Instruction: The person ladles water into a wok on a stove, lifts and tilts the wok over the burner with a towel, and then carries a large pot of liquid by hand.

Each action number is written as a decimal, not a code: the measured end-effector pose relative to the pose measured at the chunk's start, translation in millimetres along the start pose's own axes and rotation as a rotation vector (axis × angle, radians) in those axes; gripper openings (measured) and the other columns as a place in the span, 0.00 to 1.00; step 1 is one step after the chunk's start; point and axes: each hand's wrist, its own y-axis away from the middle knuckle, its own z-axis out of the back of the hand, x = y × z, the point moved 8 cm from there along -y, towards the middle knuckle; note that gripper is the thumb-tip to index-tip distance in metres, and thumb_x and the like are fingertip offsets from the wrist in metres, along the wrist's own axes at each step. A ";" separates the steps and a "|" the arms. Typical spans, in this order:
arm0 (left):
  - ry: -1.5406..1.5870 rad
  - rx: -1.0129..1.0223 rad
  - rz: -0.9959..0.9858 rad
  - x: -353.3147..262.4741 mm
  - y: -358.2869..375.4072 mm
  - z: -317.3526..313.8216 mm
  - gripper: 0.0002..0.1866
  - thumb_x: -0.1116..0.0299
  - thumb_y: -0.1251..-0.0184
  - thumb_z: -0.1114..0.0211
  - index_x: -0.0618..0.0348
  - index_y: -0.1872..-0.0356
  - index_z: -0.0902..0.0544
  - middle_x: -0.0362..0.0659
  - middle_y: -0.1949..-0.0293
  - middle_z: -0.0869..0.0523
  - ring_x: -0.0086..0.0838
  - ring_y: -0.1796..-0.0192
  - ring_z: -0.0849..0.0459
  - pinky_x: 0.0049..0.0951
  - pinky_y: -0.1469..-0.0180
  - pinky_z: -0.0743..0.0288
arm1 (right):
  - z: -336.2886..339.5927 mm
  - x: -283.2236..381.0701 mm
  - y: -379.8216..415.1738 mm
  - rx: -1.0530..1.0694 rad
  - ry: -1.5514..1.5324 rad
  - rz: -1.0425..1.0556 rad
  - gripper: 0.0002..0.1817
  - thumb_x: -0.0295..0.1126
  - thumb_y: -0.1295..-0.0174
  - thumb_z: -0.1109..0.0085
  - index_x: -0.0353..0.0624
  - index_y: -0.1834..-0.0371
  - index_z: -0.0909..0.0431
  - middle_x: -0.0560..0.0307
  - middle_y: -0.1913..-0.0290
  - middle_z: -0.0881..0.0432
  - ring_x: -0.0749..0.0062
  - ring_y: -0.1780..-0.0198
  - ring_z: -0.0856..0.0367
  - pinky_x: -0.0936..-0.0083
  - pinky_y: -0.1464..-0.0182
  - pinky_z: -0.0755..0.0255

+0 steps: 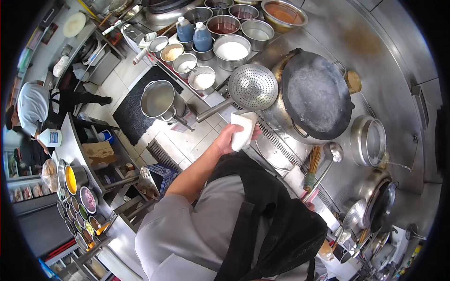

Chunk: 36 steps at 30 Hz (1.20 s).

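Observation:
My left hand (228,139) is closed around a folded white cloth (243,131), just below the perforated strainer (253,87). The strainer rests at the wok's left side, its handle pointing toward the lower left. Beside it, a large black wok (316,96) holds cloudy, bubbling liquid. Only a small part of my right hand (309,205) shows past the black apron, at the lower end of the handle of a ladle (334,152). The ladle's bowl lies near the wok's lower rim. A bamboo brush (313,167) stands next to the ladle handle.
Metal pots of sauces and powders, including one of white powder (232,50), line the stove's far left. A stockpot (158,99) stands left of me. A running water stream falls near a round pot (369,140). At far left, another person (35,110) handles a white jug (50,137).

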 end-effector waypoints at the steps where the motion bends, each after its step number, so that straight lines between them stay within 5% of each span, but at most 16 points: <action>1: -0.026 0.014 0.022 5.3 -0.7 -4.5 0.29 0.66 0.41 0.42 0.70 0.39 0.31 0.56 0.45 0.21 0.47 0.43 0.19 0.43 0.41 0.23 | 7.5 12.7 2.4 -0.053 -0.027 0.012 0.36 0.46 0.58 0.25 0.42 0.48 0.29 0.34 0.55 0.26 0.39 0.54 0.26 0.49 0.52 0.29; 4: -0.168 -0.081 -0.034 21.5 -4.9 -15.9 0.26 0.67 0.40 0.43 0.70 0.41 0.30 0.55 0.48 0.20 0.46 0.47 0.17 0.42 0.46 0.20 | 26.8 41.7 8.2 -0.038 -0.111 0.122 0.35 0.38 0.57 0.25 0.39 0.46 0.32 0.34 0.55 0.28 0.39 0.52 0.29 0.49 0.49 0.32; 9: -0.584 -0.249 -0.202 60.6 -8.1 -27.1 0.36 0.66 0.32 0.34 0.61 0.32 0.49 0.49 0.50 0.22 0.33 0.54 0.16 0.37 0.54 0.18 | 28.0 55.2 3.4 0.059 -0.291 0.207 0.37 0.32 0.54 0.30 0.37 0.40 0.37 0.32 0.51 0.29 0.39 0.47 0.32 0.53 0.43 0.35; 12: -0.921 -0.229 -0.383 72.4 -0.6 -31.1 0.34 0.63 0.33 0.33 0.63 0.35 0.44 0.47 0.51 0.22 0.30 0.57 0.16 0.35 0.58 0.17 | 26.4 54.2 0.4 0.083 -0.369 0.283 0.38 0.28 0.53 0.36 0.36 0.35 0.40 0.32 0.47 0.30 0.39 0.43 0.32 0.53 0.41 0.36; 13: -0.919 -0.237 -0.340 78.6 7.0 -36.8 0.31 0.60 0.31 0.34 0.62 0.36 0.40 0.44 0.50 0.23 0.27 0.51 0.21 0.28 0.53 0.22 | 26.7 52.7 -2.2 0.086 -0.420 0.314 0.39 0.28 0.53 0.37 0.36 0.34 0.40 0.31 0.45 0.30 0.40 0.43 0.31 0.53 0.40 0.36; 15: -0.758 -0.243 -0.265 92.0 15.0 -32.9 0.26 0.62 0.29 0.37 0.57 0.37 0.38 0.43 0.52 0.21 0.27 0.57 0.18 0.32 0.60 0.18 | 36.5 56.3 -0.1 0.108 -0.560 0.351 0.38 0.28 0.49 0.40 0.33 0.31 0.41 0.32 0.45 0.26 0.42 0.44 0.26 0.58 0.40 0.33; 18: -0.552 -0.300 -0.192 105.6 21.4 -30.5 0.21 0.63 0.26 0.41 0.50 0.37 0.35 0.42 0.53 0.19 0.29 0.60 0.15 0.35 0.66 0.15 | 77.9 72.6 18.7 0.292 -0.570 0.076 0.36 0.28 0.44 0.44 0.32 0.30 0.43 0.32 0.51 0.21 0.42 0.50 0.20 0.60 0.45 0.28; 22: -0.381 -0.316 -0.124 106.1 19.0 -25.6 0.19 0.55 0.22 0.49 0.50 0.38 0.34 0.45 0.51 0.19 0.38 0.55 0.14 0.39 0.65 0.16 | 53.1 39.1 3.7 0.179 -0.494 0.267 0.36 0.31 0.38 0.47 0.35 0.27 0.47 0.31 0.49 0.20 0.38 0.51 0.19 0.57 0.47 0.28; 27: -0.211 -0.303 -0.022 104.6 -8.6 -24.5 0.29 0.43 0.24 0.58 0.52 0.35 0.32 0.46 0.44 0.20 0.45 0.47 0.17 0.38 0.59 0.17 | 62.9 49.5 12.4 0.123 -0.544 0.305 0.34 0.33 0.36 0.46 0.35 0.27 0.43 0.29 0.37 0.29 0.38 0.38 0.27 0.60 0.37 0.33; 32: 0.018 -0.205 0.102 115.1 -55.9 -18.1 0.34 0.38 0.26 0.61 0.55 0.34 0.33 0.49 0.42 0.21 0.51 0.44 0.19 0.39 0.51 0.17 | 67.1 57.5 16.2 0.099 -0.548 0.348 0.34 0.31 0.36 0.45 0.35 0.27 0.43 0.31 0.35 0.30 0.42 0.35 0.28 0.63 0.36 0.34; 36: 0.075 -0.184 0.160 129.0 -106.3 -10.4 0.35 0.38 0.27 0.60 0.51 0.30 0.37 0.50 0.37 0.27 0.50 0.36 0.27 0.54 0.35 0.30 | 72.4 71.2 20.8 0.186 -0.591 0.277 0.33 0.27 0.37 0.48 0.35 0.27 0.43 0.33 0.37 0.27 0.47 0.36 0.26 0.64 0.37 0.34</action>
